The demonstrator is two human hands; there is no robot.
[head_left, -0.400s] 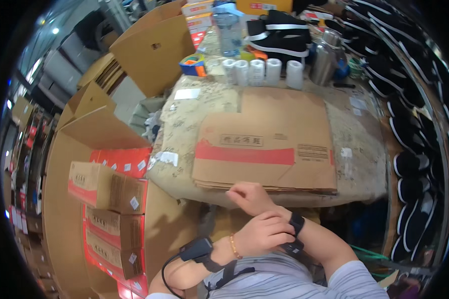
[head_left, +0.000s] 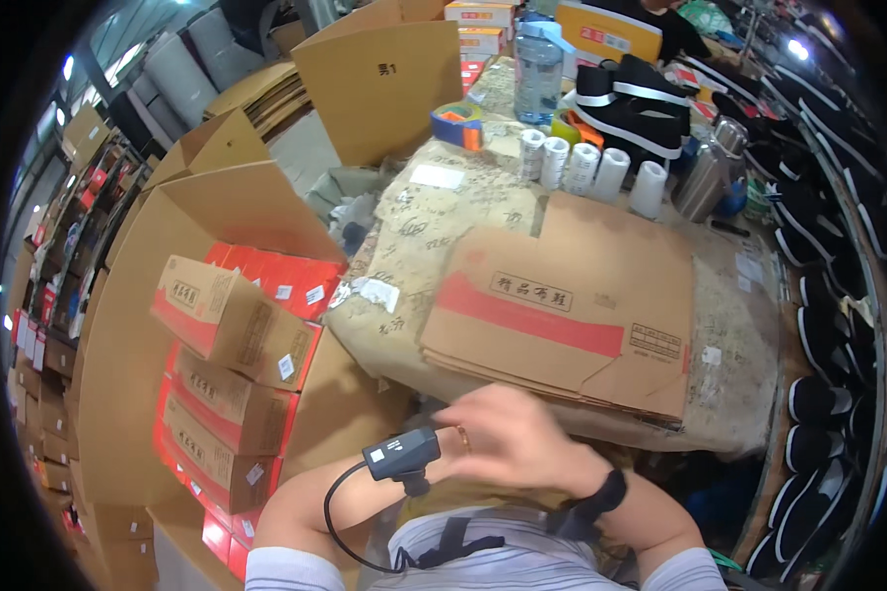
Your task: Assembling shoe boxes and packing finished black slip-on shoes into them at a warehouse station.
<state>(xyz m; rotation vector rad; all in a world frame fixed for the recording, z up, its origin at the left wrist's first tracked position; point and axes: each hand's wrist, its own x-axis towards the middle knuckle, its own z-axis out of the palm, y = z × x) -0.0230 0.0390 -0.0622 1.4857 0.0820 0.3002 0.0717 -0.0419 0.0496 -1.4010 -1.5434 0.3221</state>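
Flattened cardboard box [head_left: 572,305] untouched; right hand [head_left: 517,433] blurred, open, empty.

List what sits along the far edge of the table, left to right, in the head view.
Tape dispenser → clear water bottle → row of white paper rolls → steel flask.
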